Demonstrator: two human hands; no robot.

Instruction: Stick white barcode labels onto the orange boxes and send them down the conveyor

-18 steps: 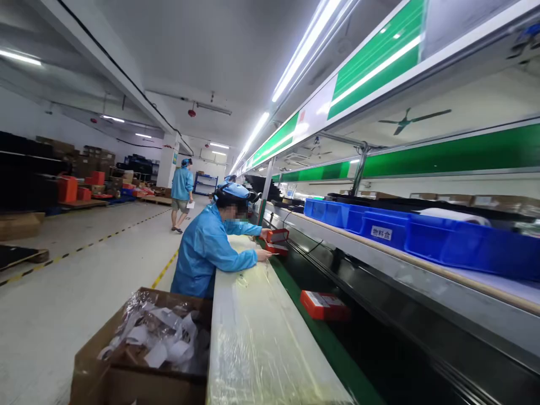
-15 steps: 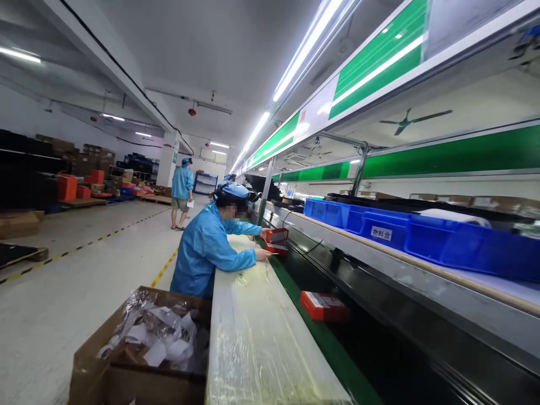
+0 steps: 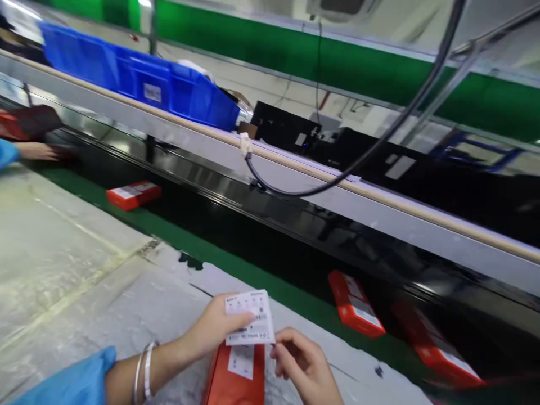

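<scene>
My left hand (image 3: 219,323) holds a white printed label sheet (image 3: 259,301), thumb lying across its front. Small icons, a square code and a barcode show on the sheet. My right hand (image 3: 307,363) is curled at the sheet's lower right corner, its thumb and forefinger pinched there. Directly below the sheet, a red box (image 3: 223,377) with a white label on top rests on the plastic-covered table (image 3: 105,315); the sheet covers its far end.
Beyond the table runs a dark green-edged conveyor (image 3: 257,281) carrying a red box (image 3: 134,194), another red box (image 3: 356,304) and a blurred one (image 3: 442,349). A co-worker's hand (image 3: 37,151) is at far left. Blue bins (image 3: 139,79) and a hanging black cable (image 3: 371,152) are above.
The view has swung right and down from the aisle and the co-worker to the table before me. My hands, the label sheet and the red box beneath have come into view.
</scene>
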